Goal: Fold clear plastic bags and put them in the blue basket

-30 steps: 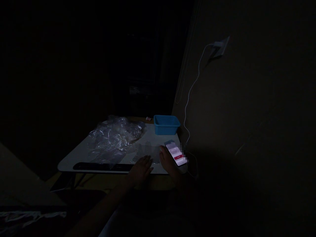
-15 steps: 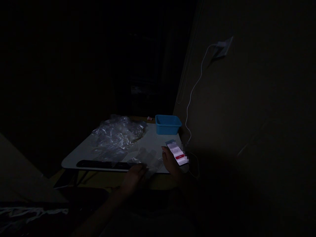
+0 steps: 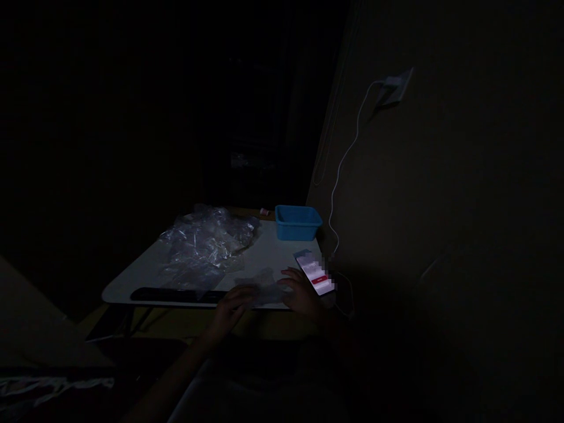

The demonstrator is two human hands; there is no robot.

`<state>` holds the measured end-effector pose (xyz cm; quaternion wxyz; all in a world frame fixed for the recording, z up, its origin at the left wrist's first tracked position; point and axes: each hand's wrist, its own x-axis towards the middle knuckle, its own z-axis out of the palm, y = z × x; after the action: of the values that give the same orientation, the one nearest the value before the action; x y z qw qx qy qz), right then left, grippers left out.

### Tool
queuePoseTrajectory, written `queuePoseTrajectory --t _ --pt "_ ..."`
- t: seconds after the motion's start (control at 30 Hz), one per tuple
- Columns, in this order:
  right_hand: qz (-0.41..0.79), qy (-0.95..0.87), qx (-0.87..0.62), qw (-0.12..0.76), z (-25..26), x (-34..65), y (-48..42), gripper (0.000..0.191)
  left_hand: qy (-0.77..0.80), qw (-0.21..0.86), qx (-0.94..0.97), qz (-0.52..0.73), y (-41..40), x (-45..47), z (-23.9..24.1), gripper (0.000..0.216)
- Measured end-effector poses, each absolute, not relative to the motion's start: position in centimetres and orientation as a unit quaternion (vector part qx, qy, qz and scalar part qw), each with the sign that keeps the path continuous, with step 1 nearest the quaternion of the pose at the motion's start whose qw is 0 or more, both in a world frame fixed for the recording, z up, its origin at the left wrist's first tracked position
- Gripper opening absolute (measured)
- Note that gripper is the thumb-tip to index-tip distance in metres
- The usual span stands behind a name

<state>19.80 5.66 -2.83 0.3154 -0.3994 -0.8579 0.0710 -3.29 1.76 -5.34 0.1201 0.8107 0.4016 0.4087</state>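
Observation:
The room is very dark. At the near edge of a small white table (image 3: 273,249), my left hand (image 3: 231,306) is closed on the left end of a small clear plastic bag (image 3: 261,286). My right hand (image 3: 302,295) pinches the bag's right end, fingers pointing left. A lit phone (image 3: 315,275) lies just beyond my right hand at the table's right corner, and the hand seems off it. A heap of crumpled clear plastic bags (image 3: 205,244) covers the table's left half.
A blue plastic tub (image 3: 297,222) stands at the far right corner. A long dark bar (image 3: 176,294) lies along the near edge. A white cable (image 3: 346,158) runs down the right wall from a plugged charger (image 3: 394,82). A small pink item (image 3: 265,211) lies behind.
My right hand lowered the phone toward the table and reached left to the small bag. My left hand went from flat on the table to gripping that bag at the near edge.

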Motion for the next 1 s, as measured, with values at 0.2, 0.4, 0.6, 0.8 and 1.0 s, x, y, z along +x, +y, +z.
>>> queuePoseTrajectory --t 0.2,0.4,0.6,0.8,1.0 --pt "0.096 -0.873 -0.357 0.317 -2.4 18.7 6.4 0.012 0.478 0.037 0.796 0.37 2.2 -4.9 -5.8 0.025" --pt "0.083 -0.873 -0.373 0.303 -2.2 18.8 5.5 0.022 0.513 0.056 0.779 0.357 2.4 -4.7 -5.7 0.027" --pt "0.099 -0.885 -0.332 0.311 -3.7 18.5 6.5 0.007 0.522 0.076 0.773 0.353 2.6 -4.3 -5.5 0.022" --pt "0.174 -0.856 -0.378 0.308 -3.8 18.1 7.1 0.012 0.52 0.058 0.786 0.33 2.8 -4.3 -5.3 0.02" --pt "0.25 -0.788 -0.481 0.292 -3.3 17.7 7.5 0.017 0.56 0.042 0.78 0.275 3.8 -4.4 -4.4 0.031"
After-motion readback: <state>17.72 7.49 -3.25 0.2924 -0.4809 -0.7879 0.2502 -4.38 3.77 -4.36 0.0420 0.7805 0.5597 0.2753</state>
